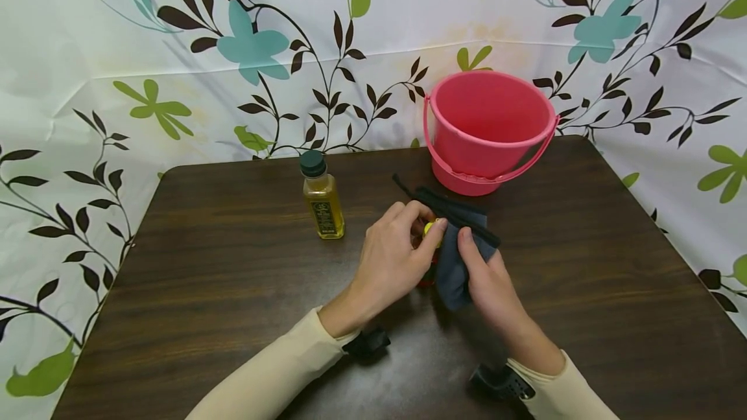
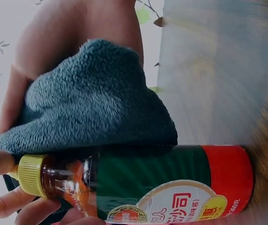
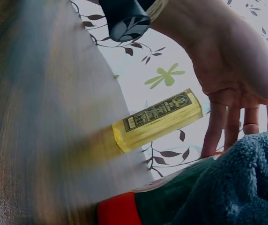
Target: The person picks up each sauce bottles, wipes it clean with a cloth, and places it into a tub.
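A sauce bottle [image 2: 171, 187] with a green and red label and a yellow cap [image 2: 32, 176] stands upright on the table. My left hand [image 1: 390, 248] grips it around the neck and cap. In the head view this hand and the cloth hide most of the bottle. My right hand [image 1: 496, 287] holds a folded blue-grey cloth [image 1: 456, 274], thumb on top, against the bottle's side. In the left wrist view the cloth drapes beside the cap and upper label. To the left stands a bottle of yellow oil [image 1: 325, 206] with a dark green cap.
A pink bucket [image 1: 467, 185], its handle lowered to the front, stands at the back right behind the hands. The dark wooden table [image 1: 222, 277] ends at a floral curtain [image 1: 373, 50] along the back. Dark bands [image 1: 367, 342] sit on both wrists.
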`<act>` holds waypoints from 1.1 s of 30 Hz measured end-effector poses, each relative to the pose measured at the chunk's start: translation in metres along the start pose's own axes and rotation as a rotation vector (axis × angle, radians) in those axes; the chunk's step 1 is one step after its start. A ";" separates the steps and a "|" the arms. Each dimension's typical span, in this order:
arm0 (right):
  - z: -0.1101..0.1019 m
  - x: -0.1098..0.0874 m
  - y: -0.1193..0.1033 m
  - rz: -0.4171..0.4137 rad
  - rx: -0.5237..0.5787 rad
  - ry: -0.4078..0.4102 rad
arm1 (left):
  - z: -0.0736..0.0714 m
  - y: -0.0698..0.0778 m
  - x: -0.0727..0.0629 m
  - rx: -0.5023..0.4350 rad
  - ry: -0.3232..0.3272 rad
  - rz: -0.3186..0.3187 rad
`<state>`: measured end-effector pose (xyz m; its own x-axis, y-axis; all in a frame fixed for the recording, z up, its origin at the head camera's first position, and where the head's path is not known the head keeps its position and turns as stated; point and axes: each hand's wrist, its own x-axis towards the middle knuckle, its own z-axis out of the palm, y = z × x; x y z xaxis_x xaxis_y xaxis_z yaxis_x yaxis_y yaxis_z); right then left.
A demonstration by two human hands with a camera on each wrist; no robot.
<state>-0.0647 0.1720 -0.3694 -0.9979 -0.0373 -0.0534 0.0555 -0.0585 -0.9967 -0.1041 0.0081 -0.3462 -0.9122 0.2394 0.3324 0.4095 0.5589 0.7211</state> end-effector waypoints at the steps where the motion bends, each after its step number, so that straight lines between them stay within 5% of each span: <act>1: 0.001 0.001 0.000 0.007 -0.005 0.007 | 0.000 0.000 0.000 -0.001 0.003 0.000; 27: -0.012 0.017 0.042 0.123 -0.044 -0.046 | -0.001 0.000 0.000 -0.010 -0.025 0.004; 33: -0.014 0.017 0.050 0.164 -0.113 -0.007 | -0.001 0.000 -0.001 -0.011 -0.029 -0.002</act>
<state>-0.0793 0.1821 -0.4209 -0.9754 -0.0445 -0.2159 0.2131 0.0609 -0.9751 -0.1034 0.0068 -0.3463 -0.9131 0.2607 0.3134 0.4073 0.5505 0.7287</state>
